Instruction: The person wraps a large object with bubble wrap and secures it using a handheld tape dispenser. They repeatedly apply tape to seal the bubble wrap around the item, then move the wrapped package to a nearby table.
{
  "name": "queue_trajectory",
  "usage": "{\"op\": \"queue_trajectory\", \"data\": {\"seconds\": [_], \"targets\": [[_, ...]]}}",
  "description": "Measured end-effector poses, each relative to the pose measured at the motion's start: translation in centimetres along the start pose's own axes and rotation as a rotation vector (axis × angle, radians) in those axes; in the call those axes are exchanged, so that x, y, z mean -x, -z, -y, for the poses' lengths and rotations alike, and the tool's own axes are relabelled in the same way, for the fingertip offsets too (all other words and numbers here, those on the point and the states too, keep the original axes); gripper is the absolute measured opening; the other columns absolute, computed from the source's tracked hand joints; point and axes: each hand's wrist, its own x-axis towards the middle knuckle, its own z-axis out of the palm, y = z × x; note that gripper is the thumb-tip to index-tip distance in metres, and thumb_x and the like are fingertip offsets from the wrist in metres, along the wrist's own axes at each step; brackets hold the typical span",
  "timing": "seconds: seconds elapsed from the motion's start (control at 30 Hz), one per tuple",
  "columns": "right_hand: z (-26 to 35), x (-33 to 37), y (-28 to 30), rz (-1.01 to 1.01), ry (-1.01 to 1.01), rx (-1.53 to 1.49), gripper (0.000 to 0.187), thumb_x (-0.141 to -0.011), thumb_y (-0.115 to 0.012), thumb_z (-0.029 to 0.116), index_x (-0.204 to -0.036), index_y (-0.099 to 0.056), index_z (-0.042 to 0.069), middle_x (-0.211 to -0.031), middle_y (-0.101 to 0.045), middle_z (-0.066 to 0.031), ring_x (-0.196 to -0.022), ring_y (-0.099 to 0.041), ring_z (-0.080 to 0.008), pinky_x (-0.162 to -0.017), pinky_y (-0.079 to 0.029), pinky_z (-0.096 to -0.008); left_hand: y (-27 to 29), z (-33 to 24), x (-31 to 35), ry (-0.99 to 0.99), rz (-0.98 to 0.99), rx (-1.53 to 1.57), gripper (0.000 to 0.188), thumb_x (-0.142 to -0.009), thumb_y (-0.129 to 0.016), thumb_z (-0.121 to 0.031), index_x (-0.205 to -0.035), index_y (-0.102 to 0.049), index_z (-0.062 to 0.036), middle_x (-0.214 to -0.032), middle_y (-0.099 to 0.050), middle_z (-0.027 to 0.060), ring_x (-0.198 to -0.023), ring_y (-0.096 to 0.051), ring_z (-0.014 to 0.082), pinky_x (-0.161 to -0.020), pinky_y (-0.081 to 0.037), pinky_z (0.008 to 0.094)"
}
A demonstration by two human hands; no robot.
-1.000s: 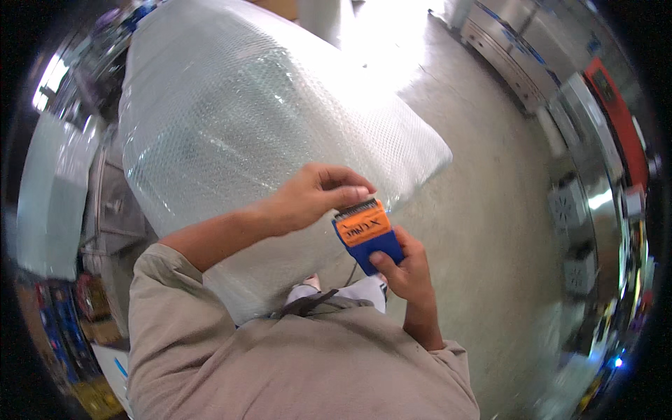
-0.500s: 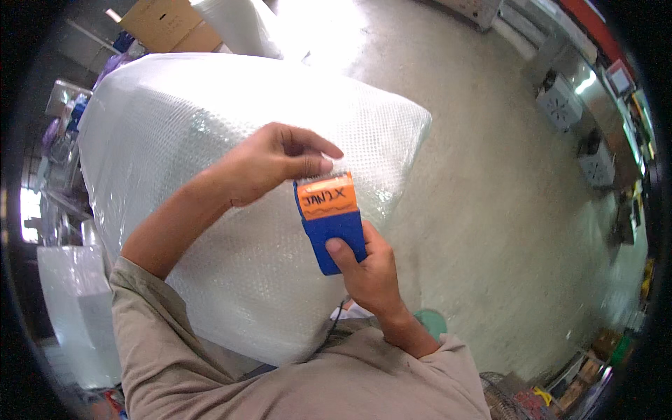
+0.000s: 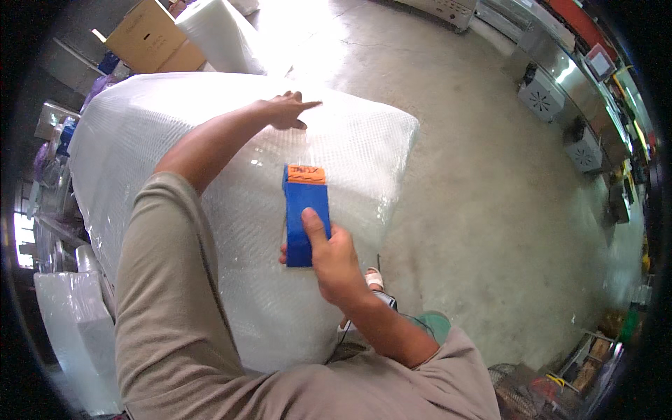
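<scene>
Clasps a blue tool (image 3: pixel 301 199) with an orange label (image 3: pixel 306 173) in the right hand (image 3: pixel 337 260); holds the left hand (image 3: pixel 285 112) outstretched over bubble wrap (image 3: pixel 259 301); cannot tell whether pinching anything.

A brown cardboard box (image 3: pixel 152 43) sits beside a whitish roll (image 3: pixel 222 35)

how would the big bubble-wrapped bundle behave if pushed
The big, clear bubble-wrapped bundle would probably give softly at first, given its dimpled surface. Its glossy shine hints it may feel slippery. Its broad shape suggests it could resist tipping.
</scene>
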Motion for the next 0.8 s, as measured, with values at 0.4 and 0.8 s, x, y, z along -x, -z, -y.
{"op": "queue_trajectory", "data": {"seconds": [0.4, 0.8], "targets": [[-5.3, 8.0, -1.2, -0.175, 0.001, 0.258, 0.049, -0.097, -0.063, 0.051, -0.099, -0.063, 0.002, -0.076, -0.066, -0.0074, -0.063, -0.065, -0.0169, -0.061, -0.055, -0.0308, -1.9, -9.8, 14.7, -0.189, -0.006, -0.084, 0.092, -0.097, -0.025, -0.076, -0.161, -0.020, -0.0097, -0.166, -0.016, 0.0220, -0.152, -0.023, 0.0412, -0.123, -0.021, 0.0536], [-1.8, 8.0, -1.5, -0.145, -0.448, 0.491, 0.042, -0.098, -0.060, 0.051, -0.104, -0.064, 0.010, -0.070, -0.063, -0.0006, -0.053, -0.059, -0.0092, -0.049, -0.052, -0.0237, -7.7, -12.0, 16.8, -0.079, -0.405, -0.157, 0.083, -0.103, -0.025, -0.065, -0.154, -0.035, 0.0004, -0.158, -0.038, 0.0217, -0.147, -0.038, 0.0329, -0.116, -0.031, 0.0440]]}}
